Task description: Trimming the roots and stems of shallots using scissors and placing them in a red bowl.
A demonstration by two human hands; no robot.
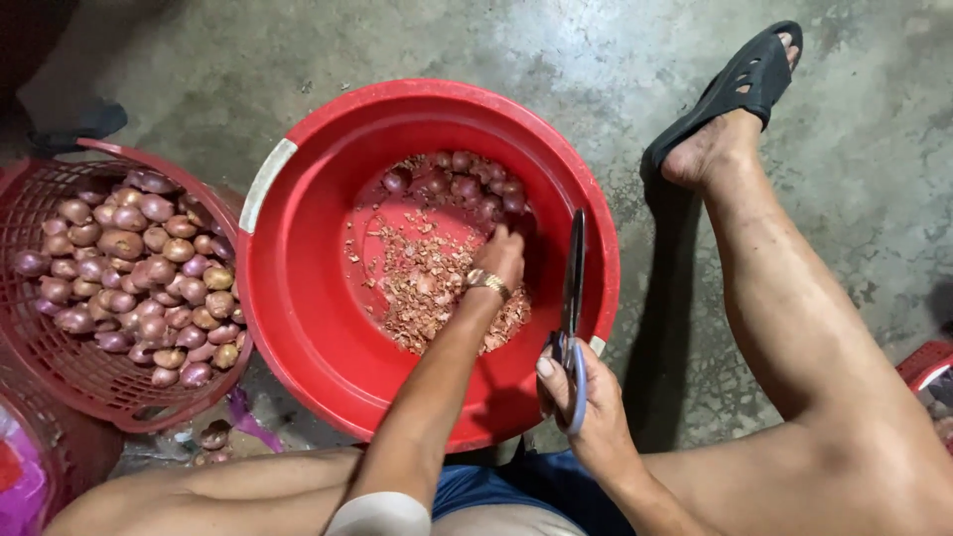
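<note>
At the centre of the frame, the left hand (501, 256) reaches down into a round red plastic basin (298, 288), fingers curled among the peeled purple shallots (462, 187) heaped at its upper side above a litter of dry skins (422, 288). Lower right of it, the right hand (581, 402) grips blue-handled scissors (573, 298), blades closed and pointing up. A red mesh basket of unpeeled shallots (60, 357) sits at the left edge.
</note>
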